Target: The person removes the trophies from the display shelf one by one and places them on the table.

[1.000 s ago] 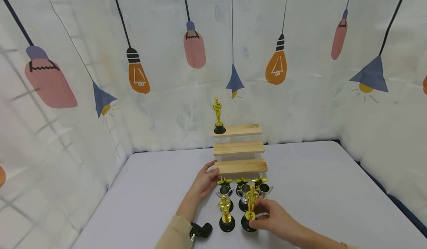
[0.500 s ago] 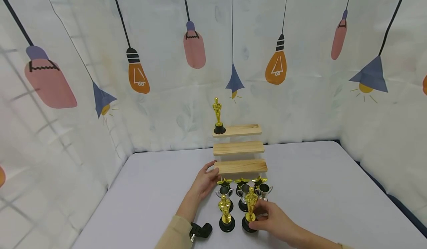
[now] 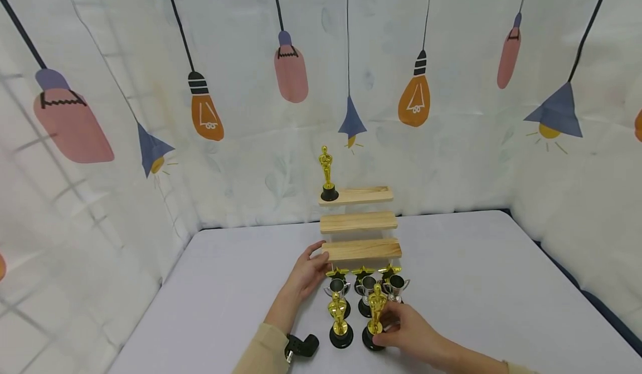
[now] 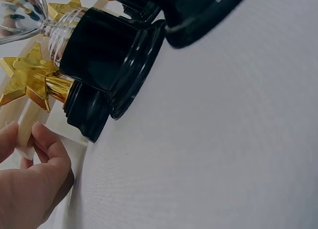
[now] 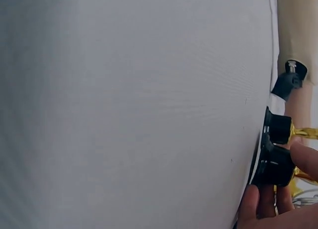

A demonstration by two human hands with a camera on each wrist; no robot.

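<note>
My left hand (image 3: 306, 275) pinches the left end of the lowest wooden shelf (image 3: 363, 249); in the left wrist view its thumb and fingers close on the wood (image 4: 26, 132). With my right hand (image 3: 416, 332) I hold a gold figure trophy (image 3: 376, 307) by its black base, upright at the table surface. The right wrist view shows fingers around that base (image 5: 278, 167). A matching gold figure trophy (image 3: 339, 314) stands just left of it. Another figure trophy (image 3: 327, 168) stands on the left end of the top shelf (image 3: 365, 195).
Behind the figures stand a row of silver cup trophies (image 3: 368, 286) and a row of gold star trophies (image 3: 363, 273), close against the shelf front. The middle shelf (image 3: 359, 222) rises behind the lowest one. A white cloth covers the table (image 3: 476, 285); printed fabric walls surround it.
My right hand has lowered the gold figure trophy slightly, bringing it a little toward me. My left hand stays at the shelf end.
</note>
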